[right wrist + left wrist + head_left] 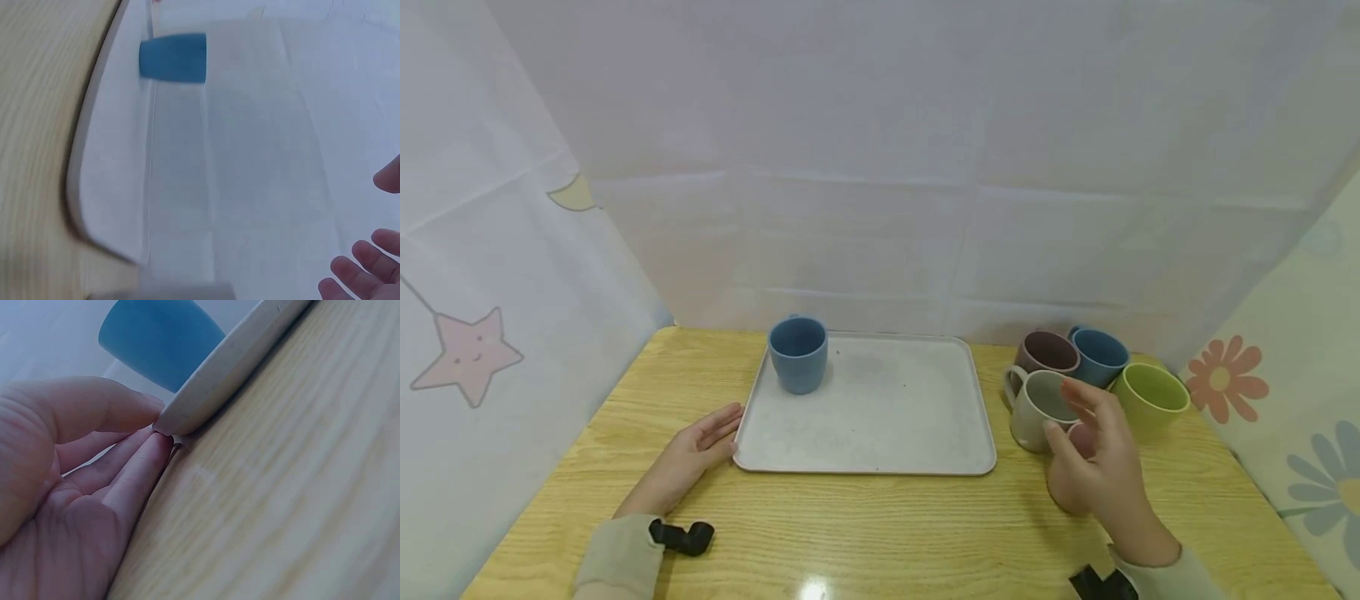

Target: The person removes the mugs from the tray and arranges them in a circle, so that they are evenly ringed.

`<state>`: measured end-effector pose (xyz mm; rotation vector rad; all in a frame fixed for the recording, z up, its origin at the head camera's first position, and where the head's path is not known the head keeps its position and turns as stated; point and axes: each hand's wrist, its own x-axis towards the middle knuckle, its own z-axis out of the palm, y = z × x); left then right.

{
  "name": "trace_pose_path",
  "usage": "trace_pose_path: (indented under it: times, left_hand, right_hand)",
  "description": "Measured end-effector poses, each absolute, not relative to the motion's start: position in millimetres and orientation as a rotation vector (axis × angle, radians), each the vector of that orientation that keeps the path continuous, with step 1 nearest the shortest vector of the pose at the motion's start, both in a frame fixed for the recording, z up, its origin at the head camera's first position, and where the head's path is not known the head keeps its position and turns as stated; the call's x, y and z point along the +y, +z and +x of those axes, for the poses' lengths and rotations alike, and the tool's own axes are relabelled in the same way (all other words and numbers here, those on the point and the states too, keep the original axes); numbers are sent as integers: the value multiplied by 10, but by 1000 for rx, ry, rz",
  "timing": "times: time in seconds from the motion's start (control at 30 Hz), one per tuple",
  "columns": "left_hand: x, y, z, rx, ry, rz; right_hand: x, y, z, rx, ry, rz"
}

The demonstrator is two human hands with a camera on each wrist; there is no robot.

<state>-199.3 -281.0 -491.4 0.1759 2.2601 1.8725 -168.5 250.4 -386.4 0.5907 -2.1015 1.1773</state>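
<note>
My left hand (703,442) rests at the left edge of a white tray (887,417), its fingers fairly straight. In the left wrist view, the thumb and fingertips touch the tray's rim (200,394). A blue mug (800,358) stands upright on the tray's back left part. Over at the right, my right hand (1105,458) is above a pink mug (1062,487), partly covering it, with fingers and thumb spread apart. Beside those fingers is a pale grey mug (1033,421), its handle pointing left. In the right wrist view, nothing lies between the visible fingers (353,275).
Behind the grey mug stand a purple mug (1048,350) and another blue mug (1101,354). A green mug (1150,392) is at the far right of this group. The wooden table (850,533) meets a white cloth backdrop (880,208).
</note>
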Motion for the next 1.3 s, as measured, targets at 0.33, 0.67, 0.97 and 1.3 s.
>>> trace_pose_path:
  times: [0.33,0.67,0.97,1.3]
  left_hand:
    - [-2805,-4928,-1999,2270,1875,174]
    - [-2842,-4916,-2011,2272,1886,173]
    - [-2836,-4920,-1968,2271,1880,152]
    - [-2811,-4928,-1989,2277,1887,173]
  right_hand:
    - [1806,-3869,-2084,-2199,1376,722]
    - [1073,-4008,-2462,-2467,1609,722]
    - [419,-4167,-2752,-2658,1654,730]
    - [-107,-4315,-2994,-2661,1733,577]
